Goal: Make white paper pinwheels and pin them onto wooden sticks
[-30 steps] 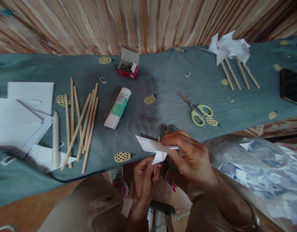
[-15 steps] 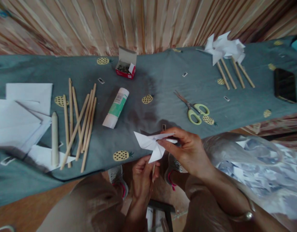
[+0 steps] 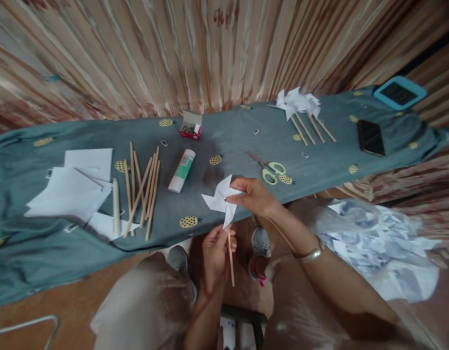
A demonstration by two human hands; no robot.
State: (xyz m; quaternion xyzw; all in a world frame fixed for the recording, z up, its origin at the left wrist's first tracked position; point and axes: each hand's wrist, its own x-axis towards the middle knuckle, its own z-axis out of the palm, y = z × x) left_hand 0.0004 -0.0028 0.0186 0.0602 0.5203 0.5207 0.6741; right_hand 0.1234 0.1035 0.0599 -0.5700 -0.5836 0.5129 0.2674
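Note:
A white paper pinwheel [image 3: 219, 200] sits on top of a thin wooden stick [image 3: 230, 257] over the near edge of the table. My left hand [image 3: 214, 253] is closed around the stick just below the paper. My right hand [image 3: 252, 194] pinches the pinwheel's right blade, fingers pressed together at its centre. Both hands hover above my lap, just in front of the grey-green pineapple-print cloth [image 3: 45, 243].
On the cloth lie several loose sticks [image 3: 144, 189], a glue stick [image 3: 182, 170], white paper sheets [image 3: 74, 187], a white candle [image 3: 116, 206], a small red box of pins [image 3: 190, 127], green-handled scissors [image 3: 268, 170], finished pinwheels [image 3: 299, 104], a black phone [image 3: 370, 137] and a blue-framed tablet [image 3: 399, 91]. A bag of paper scraps [image 3: 373, 238] sits at right.
The view has pulled back and widened. The pinwheel now faces up toward me, and more of the stick shows below my left hand. My right hand has shifted to the pinwheel's right blade.

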